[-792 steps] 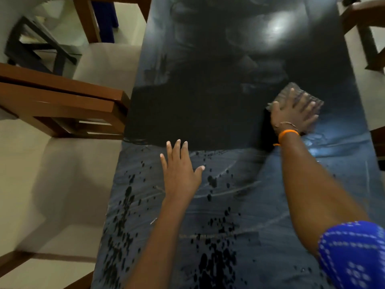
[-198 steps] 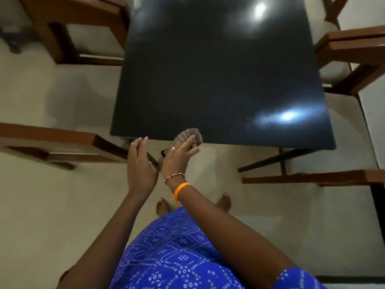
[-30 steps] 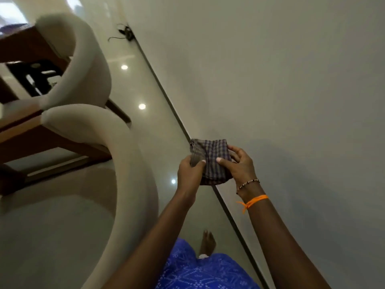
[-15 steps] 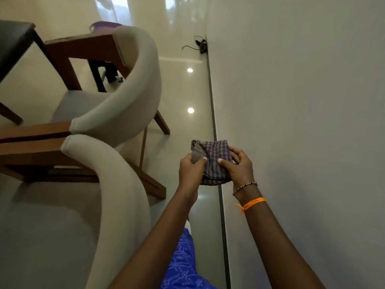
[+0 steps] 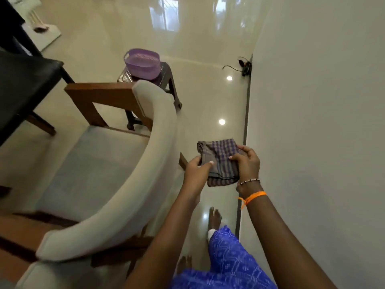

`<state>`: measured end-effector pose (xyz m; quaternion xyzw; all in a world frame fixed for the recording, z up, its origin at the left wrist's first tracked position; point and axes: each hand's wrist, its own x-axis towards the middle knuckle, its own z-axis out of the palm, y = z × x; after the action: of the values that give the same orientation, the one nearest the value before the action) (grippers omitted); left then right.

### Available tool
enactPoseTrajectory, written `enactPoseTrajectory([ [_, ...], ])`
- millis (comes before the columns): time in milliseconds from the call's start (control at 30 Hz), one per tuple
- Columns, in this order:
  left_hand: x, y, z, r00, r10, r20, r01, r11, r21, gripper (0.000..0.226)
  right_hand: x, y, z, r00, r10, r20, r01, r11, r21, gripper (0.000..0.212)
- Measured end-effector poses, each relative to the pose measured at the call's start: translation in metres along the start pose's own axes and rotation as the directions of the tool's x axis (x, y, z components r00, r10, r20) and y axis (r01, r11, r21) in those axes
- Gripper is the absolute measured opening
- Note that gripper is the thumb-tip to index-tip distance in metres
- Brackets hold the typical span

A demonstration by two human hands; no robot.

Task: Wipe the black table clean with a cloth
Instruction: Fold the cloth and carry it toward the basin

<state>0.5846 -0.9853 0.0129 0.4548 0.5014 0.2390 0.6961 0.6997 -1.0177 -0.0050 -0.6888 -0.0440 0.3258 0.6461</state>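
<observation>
A folded grey and purple checked cloth (image 5: 218,157) is held in front of me above the floor, away from the table. My left hand (image 5: 196,170) pinches its left edge with the thumb on top. My right hand (image 5: 248,163) grips its right side, fingers curled over the fold. A corner of the black table (image 5: 23,82) shows at the far left.
A cushioned wooden chair (image 5: 116,163) stands close on my left. Beyond it a small dark stool (image 5: 166,80) carries a purple basket (image 5: 142,62). A pale wall (image 5: 312,122) runs along my right. A black cable (image 5: 242,65) lies by the wall.
The view has swung along the passage between chair and wall, bringing the stool, basket and table corner into sight. Both hands still hold the folded cloth.
</observation>
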Motion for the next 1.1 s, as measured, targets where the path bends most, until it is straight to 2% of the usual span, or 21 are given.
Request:
enactPoseTrajectory([
  [167, 0.102, 0.055, 0.041, 0.994, -0.01, -0.106, 0.015, 0.999, 0.048, 0.023, 0.109, -0.051, 0.04, 0.998, -0.007, 0.064, 0.01, 0.998, -0.061, 0.035],
  [333, 0.194, 0.105, 0.055, 0.987, -0.035, -0.155, 0.022, 0.996, -0.085, 0.021, 0.196, -0.082, 0.088, 0.99, 0.002, 0.142, 0.01, 0.996, -0.084, 0.033],
  [467, 0.282, 0.14, 0.058, 0.977, -0.046, -0.206, 0.02, 0.992, -0.126, 0.042, 0.269, -0.096, 0.135, 0.972, 0.001, 0.236, 0.02, 0.996, -0.087, 0.032],
  [533, 0.334, 0.159, 0.057, 0.975, -0.053, -0.215, 0.028, 0.992, -0.121, 0.043, 0.312, -0.106, 0.168, 0.965, 0.007, 0.262, 0.019, 0.995, -0.095, 0.031],
  [600, 0.382, 0.182, 0.054, 0.974, -0.056, -0.221, 0.026, 0.99, -0.14, 0.036, 0.351, -0.122, 0.204, 0.961, 0.01, 0.277, 0.023, 0.993, -0.116, 0.031],
  [733, 0.487, 0.242, 0.039, 0.964, -0.075, -0.257, 0.031, 0.984, -0.174, 0.044, 0.431, -0.163, 0.287, 0.945, -0.016, 0.327, 0.075, 0.983, -0.169, 0.031],
  [933, 0.593, 0.316, 0.018, 0.948, -0.067, -0.312, 0.007, 0.982, -0.19, 0.043, 0.525, -0.202, 0.39, 0.915, 0.011, 0.404, 0.067, 0.982, -0.178, 0.033],
  [1100, 0.689, 0.352, -0.001, 0.908, -0.146, -0.392, 0.069, 0.976, -0.205, 0.039, 0.608, -0.22, 0.477, 0.884, 0.063, 0.464, 0.038, 0.978, -0.206, 0.034],
])
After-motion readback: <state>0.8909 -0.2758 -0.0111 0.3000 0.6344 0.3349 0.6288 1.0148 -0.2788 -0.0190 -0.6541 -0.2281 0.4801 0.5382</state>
